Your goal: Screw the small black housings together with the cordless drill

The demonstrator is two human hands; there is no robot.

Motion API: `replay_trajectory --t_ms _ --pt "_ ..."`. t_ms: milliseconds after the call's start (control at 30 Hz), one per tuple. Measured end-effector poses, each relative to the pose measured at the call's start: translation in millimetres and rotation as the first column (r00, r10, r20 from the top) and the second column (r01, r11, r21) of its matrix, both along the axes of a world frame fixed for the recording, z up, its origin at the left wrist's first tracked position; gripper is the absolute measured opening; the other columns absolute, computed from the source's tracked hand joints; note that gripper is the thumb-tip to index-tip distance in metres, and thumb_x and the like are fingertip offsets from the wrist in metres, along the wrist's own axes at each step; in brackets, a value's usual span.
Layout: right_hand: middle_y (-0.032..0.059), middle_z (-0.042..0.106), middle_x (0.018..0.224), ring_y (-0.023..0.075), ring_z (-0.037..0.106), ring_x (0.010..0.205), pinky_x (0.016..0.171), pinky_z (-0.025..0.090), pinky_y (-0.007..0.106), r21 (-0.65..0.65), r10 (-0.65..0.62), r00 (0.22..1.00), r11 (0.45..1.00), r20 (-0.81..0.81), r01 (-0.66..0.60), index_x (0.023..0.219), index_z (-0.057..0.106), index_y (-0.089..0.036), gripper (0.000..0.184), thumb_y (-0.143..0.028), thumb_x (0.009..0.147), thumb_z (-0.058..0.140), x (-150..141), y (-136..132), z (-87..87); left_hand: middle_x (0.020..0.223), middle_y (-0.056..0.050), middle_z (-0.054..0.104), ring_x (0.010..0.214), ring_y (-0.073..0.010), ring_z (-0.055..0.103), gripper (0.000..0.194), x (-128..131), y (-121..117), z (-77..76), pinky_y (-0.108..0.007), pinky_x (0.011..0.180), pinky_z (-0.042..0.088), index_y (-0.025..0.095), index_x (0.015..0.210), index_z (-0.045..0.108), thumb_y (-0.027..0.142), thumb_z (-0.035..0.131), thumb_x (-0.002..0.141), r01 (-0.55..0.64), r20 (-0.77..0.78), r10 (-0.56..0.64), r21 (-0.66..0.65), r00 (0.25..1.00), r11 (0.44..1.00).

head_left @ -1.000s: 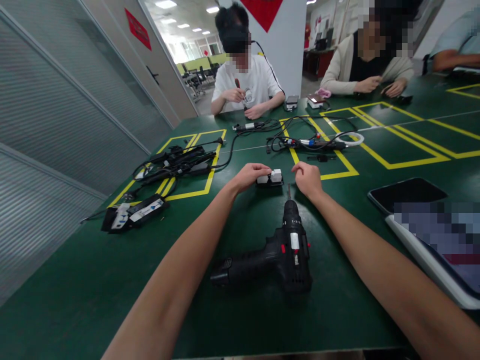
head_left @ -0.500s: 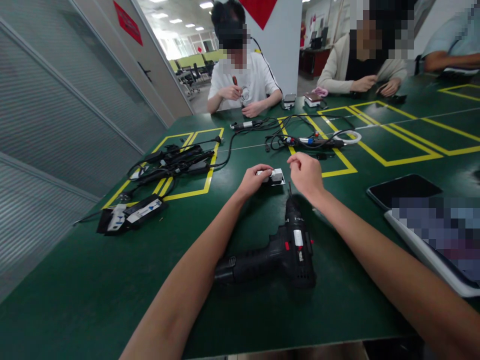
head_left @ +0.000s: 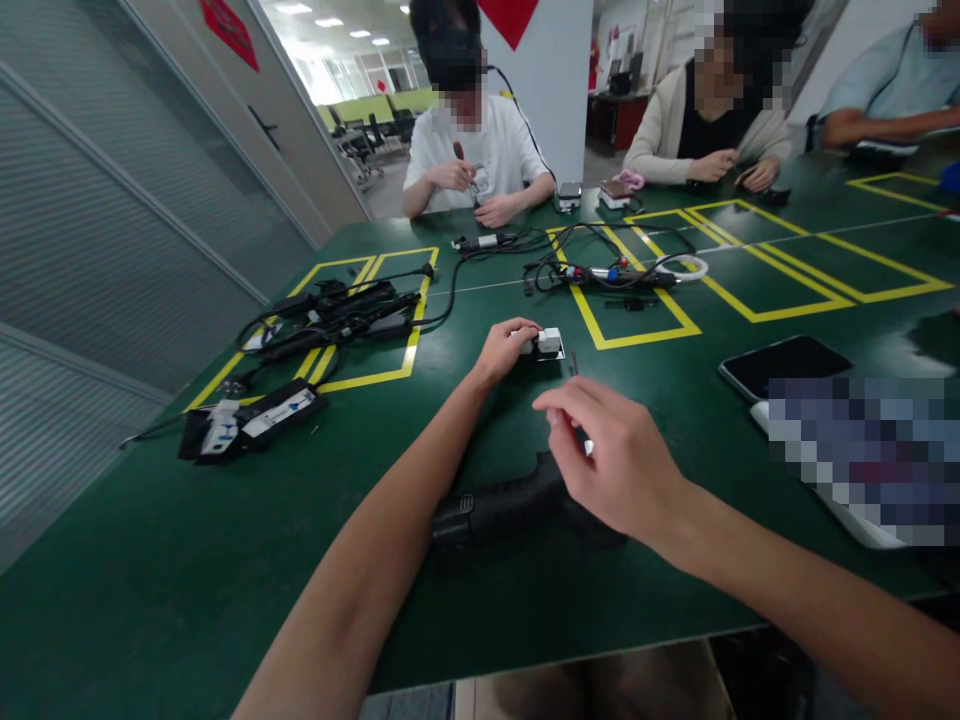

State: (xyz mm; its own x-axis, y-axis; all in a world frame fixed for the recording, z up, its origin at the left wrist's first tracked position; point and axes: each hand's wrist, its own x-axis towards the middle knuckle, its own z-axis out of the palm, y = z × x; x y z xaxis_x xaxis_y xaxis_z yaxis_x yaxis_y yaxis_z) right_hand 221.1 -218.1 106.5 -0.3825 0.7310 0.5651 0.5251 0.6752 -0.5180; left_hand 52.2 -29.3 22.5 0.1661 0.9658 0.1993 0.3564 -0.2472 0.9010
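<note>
We've got our left hand [head_left: 512, 347] on the left end of the white blocks [head_left: 550, 342], which sit mid-table, past the front of the drill [head_left: 499, 508]. Left fingers bent over that end; thumb side hidden, so can't tell if we're gripping or just touching.

Our right hand [head_left: 619, 445] is over the drill, hiding most of its body and chuck. Fingers loosely bent, thumb near index, nothing visible held. Can't tell if it's touching the drill. Drill lies on its side, grip end toward our left forearm, bit [head_left: 574, 363] pointing away from us, just right of the blocks.

Left side of the green table [head_left: 172, 530]: black cable pile [head_left: 345, 318] across yellow tape, black box [head_left: 247, 420] nearer us. Beyond the blocks: second cable bundle [head_left: 615, 276] with a white ring [head_left: 694, 268]. Right side: phone [head_left: 784, 366] beside a pixelated tablet [head_left: 840, 455]. Across from us, a person [head_left: 484, 150] in white holds a tool upright.
</note>
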Motion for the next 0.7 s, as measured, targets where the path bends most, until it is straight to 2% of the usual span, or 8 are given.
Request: replay_trajectory --t_ms 200,300,400,533,700 --pt "0.0061 0.066 0.091 0.0205 0.062 0.083 0.073 0.047 0.035 -0.027 -0.062 0.994 0.998 -0.087 0.06 0.097 0.061 -0.02 0.019 -0.011 0.09 0.047 12.0 29.1 -18.0 0.091 -0.005 0.07 0.086 -0.0196 0.059 0.033 -2.9 -0.8 5.8 -0.031 0.08 0.045 0.014 0.091 0.072 0.039 0.055 0.078 0.021 -0.041 -0.021 -0.014 0.999 1.0" --pt "0.006 0.066 0.09 0.0204 0.062 0.085 0.075 0.048 0.035 -0.02 -0.087 0.989 0.996 -0.116 0.085 0.096 0.062 -0.02 0.019 -0.011 0.09 0.046 18.6 34.4 -28.9 0.093 -0.006 0.071 0.086 -0.0196 0.06 0.036 -9.6 -7.6 14.4 -0.031 0.081 0.045 0.015 0.097 0.072 0.042 0.059 0.078 0.13 -0.106 -0.134 -0.045 0.985 0.991" --pt "0.0057 0.066 0.089 0.0195 0.062 0.082 0.073 0.048 0.034 -0.033 -0.104 0.987 0.994 -0.119 0.101 0.096 0.062 -0.02 0.02 -0.011 0.09 0.046 25.0 36.2 -35.0 0.099 -0.007 0.07 0.096 -0.0215 0.06 0.032 -16.4 -15.7 18.4 -0.035 0.091 0.045 0.017 0.097 0.073 0.039 0.065 0.075 0.234 -0.199 -0.222 0.041 0.954 0.971" --pt "0.0064 0.065 0.088 0.0194 0.062 0.082 0.074 0.048 0.034 -0.023 -0.087 0.988 0.996 -0.129 0.085 0.097 0.063 -0.018 0.019 -0.012 0.09 0.046 28.6 34.5 -38.2 0.108 -0.009 0.065 0.108 -0.022 0.057 0.022 -22.2 -17.2 13.1 -0.036 0.101 0.041 0.019 0.091 0.073 0.033 0.065 0.077 0.226 -0.312 -0.152 0.217 0.938 0.95" --pt "0.0062 0.065 0.088 0.02 0.062 0.084 0.076 0.048 0.035 -0.012 -0.062 0.99 0.998 -0.128 0.061 0.097 0.062 -0.019 0.019 -0.012 0.089 0.046 27.7 33.0 -42.8 0.114 -0.009 0.063 0.112 -0.0217 0.056 0.028 -25.3 -11.3 4.7 -0.037 0.104 0.04 0.017 0.103 0.068 0.027 0.061 0.078 0.157 -0.328 -0.078 0.219 0.941 0.963"
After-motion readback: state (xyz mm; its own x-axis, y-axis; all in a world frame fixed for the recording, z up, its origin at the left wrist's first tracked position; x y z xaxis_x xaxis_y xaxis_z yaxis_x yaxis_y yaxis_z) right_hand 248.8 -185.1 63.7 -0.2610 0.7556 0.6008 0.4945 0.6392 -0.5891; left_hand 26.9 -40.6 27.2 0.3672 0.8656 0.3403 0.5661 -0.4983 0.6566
